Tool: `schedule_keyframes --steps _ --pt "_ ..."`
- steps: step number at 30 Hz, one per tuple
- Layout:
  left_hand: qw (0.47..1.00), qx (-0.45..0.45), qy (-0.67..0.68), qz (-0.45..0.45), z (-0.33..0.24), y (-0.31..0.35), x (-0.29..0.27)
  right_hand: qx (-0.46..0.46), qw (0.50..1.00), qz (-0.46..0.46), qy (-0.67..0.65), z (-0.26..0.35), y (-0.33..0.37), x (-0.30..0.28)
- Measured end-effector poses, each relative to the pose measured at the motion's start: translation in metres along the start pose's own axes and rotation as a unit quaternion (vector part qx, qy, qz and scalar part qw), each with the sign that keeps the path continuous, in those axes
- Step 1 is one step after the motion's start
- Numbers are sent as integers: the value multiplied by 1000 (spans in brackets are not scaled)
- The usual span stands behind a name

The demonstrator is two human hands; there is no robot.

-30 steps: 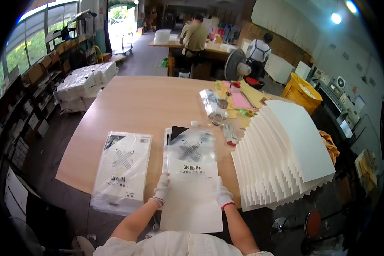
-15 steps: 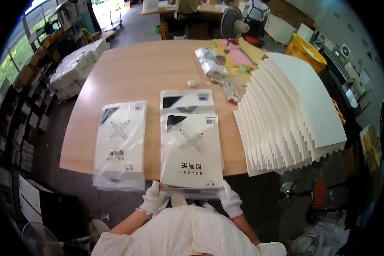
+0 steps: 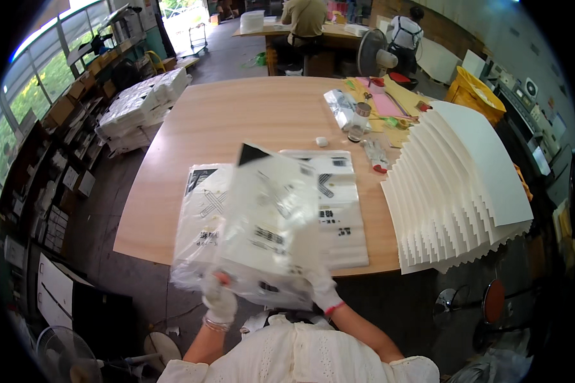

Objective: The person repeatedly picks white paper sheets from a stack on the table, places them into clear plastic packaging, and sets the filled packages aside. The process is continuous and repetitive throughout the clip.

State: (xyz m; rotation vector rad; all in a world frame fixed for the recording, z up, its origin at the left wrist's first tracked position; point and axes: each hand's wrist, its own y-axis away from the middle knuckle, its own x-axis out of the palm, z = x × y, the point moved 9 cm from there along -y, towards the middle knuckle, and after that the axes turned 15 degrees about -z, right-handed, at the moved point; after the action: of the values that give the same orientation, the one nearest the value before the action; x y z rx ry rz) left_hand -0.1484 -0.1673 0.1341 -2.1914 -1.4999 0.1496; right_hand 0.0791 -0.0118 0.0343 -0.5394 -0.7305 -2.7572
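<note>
- Gripped at its near end by both white-gloved hands: a clear-sleeved paper packet (image 3: 268,223). Clock directions are taken from the packet's middle, with twelve o'clock toward the far side of the table (image 3: 236,118).
- Left hand (image 3: 220,305), at seven o'clock: fingers narrowed on the near-left corner of the loose film, a reddish tip visible at the thumb side.
- Right hand (image 3: 322,290), at five o'clock: at the near-right corner, apparently holding it too; blur hides the exact finger placing.
- Position: the packet lies across the view of two neighbours, a filmed packet stack (image 3: 201,204) at nine o'clock and a second sleeved packet (image 3: 348,220) at three. Whether it touches either cannot be told.
- Handling (judgement): with support at one end only, the far end is likely to sag. Both corners are best held level, the paper pinched along with the film, and the far edge raised enough not to snag on the neighbouring sleeves.
- Orientation: the long axis runs roughly from six to twelve o'clock, leaning slightly toward one. The black triangular corner points to eleven; the darker lettering sits nearer the hands.
- Surroundings: a lidded jar (image 3: 359,124) stands between one and two o'clock; fanned white sheets (image 3: 437,198) lie farther out at three.
</note>
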Motion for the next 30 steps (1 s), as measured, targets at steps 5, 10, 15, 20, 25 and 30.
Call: schedule_keyframes --steps 5,10,15,20,25,30 --pt "982 -95 -41 -158 90 -82 -77 132 969 187 89 -96 -31 92" --pt "910 -106 -398 -51 188 -85 -160 53 906 109 405 -142 -35 102" --pt "823 -190 -534 -37 170 -43 -201 42 895 113 429 -151 -48 85" --pt "787 -196 -584 -29 128 -58 -206 95 880 142 444 -134 -82 75" --pt "860 -23 -509 17 166 -148 -124 -110 943 -7 315 -62 -158 124" --pt "805 -271 -492 192 242 -180 -93 92 994 6 59 -188 -249 145"
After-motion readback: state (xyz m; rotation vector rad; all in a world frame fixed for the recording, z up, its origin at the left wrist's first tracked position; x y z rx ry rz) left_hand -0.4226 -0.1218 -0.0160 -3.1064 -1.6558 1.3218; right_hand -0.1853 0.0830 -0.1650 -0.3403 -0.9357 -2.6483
